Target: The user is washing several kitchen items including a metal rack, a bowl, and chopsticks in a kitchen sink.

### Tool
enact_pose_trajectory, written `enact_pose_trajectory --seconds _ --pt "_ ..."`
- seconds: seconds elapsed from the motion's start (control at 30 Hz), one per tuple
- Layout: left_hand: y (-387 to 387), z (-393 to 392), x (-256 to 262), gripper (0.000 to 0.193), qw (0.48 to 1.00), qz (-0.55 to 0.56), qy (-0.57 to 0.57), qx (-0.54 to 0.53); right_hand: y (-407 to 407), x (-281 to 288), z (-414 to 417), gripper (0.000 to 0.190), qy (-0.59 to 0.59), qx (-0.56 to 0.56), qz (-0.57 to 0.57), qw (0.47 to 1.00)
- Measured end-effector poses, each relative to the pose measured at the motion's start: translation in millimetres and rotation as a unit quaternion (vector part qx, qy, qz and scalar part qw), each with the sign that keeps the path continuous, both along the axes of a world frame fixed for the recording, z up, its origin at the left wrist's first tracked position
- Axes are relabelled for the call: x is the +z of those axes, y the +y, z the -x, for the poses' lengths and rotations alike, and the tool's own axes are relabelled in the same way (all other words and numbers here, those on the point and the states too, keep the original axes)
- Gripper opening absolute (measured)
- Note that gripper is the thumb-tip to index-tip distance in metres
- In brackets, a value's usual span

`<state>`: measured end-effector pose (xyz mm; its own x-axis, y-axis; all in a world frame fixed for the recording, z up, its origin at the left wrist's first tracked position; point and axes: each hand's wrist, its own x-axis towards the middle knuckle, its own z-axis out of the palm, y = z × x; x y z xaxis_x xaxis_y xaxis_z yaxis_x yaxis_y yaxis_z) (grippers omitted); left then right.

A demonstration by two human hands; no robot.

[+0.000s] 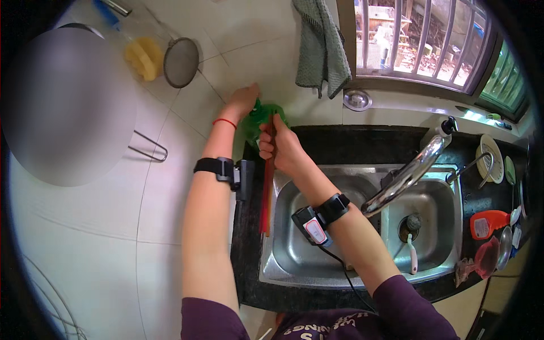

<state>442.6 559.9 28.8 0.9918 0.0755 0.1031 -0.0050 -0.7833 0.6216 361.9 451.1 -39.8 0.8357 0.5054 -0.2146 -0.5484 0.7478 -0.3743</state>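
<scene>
My right hand (pixel 280 144) is closed round a bundle of long, thin red and brown sticks, which look like chopsticks (pixel 267 191). They extend down over the left rim of the steel sink. A green, translucent plastic item (pixel 268 111) lies behind and between my hands at the counter's back left corner; its exact kind is unclear. At its left edge is my left hand (pixel 244 100), fingers turned away from the camera, so I cannot tell whether it grips the green plastic.
A double-bowl steel sink (pixel 327 284) with a chrome faucet (pixel 403 178) lies before me. On the right stand an orange bottle (pixel 488 224), a pink strainer (pixel 487 257) and a bowl (pixel 491 159). A towel (pixel 321 51), a mesh strainer (pixel 181 63) and a large pan (pixel 72 106) hang on the wall.
</scene>
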Motion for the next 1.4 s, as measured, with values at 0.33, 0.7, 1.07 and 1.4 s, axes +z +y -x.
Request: enact_pose_trajectory --seconds 0.33,0.7,1.07,1.4 --pt "4 -15 -20 0.04 0.998 0.06 0.021 -0.031 17 6 -39 0.038 -0.064 -0.031 -0.031 0.997" --pt "3 -17 -31 0.049 0.99 -0.108 -0.086 -0.037 11 5 -32 0.033 -0.067 -0.032 -0.022 0.997" --pt "-26 193 -100 0.052 0.994 0.058 -0.071 -0.061 -43 -48 39 0.022 -0.014 -0.058 -0.001 0.998" --pt "-61 325 -140 0.032 0.736 0.548 0.397 -0.004 -65 -110 163 0.025 0.011 -0.026 0.21 0.977"
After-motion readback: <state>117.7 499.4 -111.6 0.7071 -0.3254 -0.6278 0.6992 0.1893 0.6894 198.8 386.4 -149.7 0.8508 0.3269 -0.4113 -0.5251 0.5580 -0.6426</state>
